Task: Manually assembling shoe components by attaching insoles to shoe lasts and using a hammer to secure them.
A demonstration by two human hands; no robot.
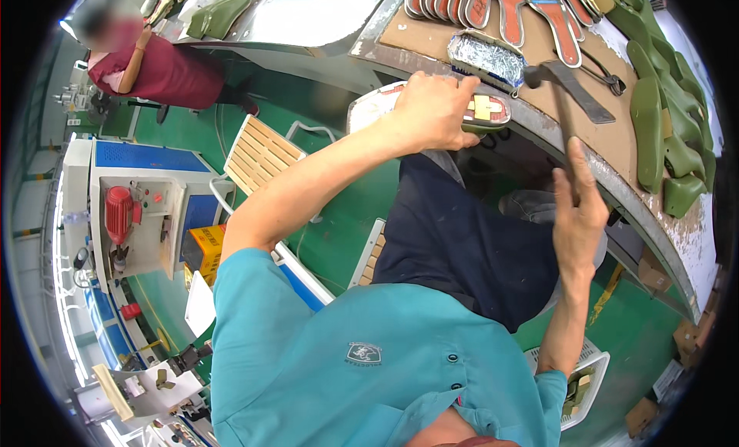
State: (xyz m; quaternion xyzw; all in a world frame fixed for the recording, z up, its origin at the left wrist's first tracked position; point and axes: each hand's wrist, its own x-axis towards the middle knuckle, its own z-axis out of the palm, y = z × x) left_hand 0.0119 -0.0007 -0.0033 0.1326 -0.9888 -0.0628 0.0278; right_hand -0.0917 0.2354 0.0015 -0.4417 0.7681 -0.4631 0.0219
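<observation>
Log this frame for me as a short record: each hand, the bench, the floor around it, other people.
Left hand: gripping a shoe last, green-sided with a yellow patch on its underside, by the bench edge
Right hand: at the handle of a hammer; whether closed around it is unclear
Workbench: silvery block, row of reddish insole pieces, pile of green lasts along the right
Floor: wooden-slatted chair at left, white basket at lower right
Other people: one person in dark red, upper left

Green shoe last (373, 108) — sole up, yellow-patched; hammer (563, 108) — dark-headed.
</observation>
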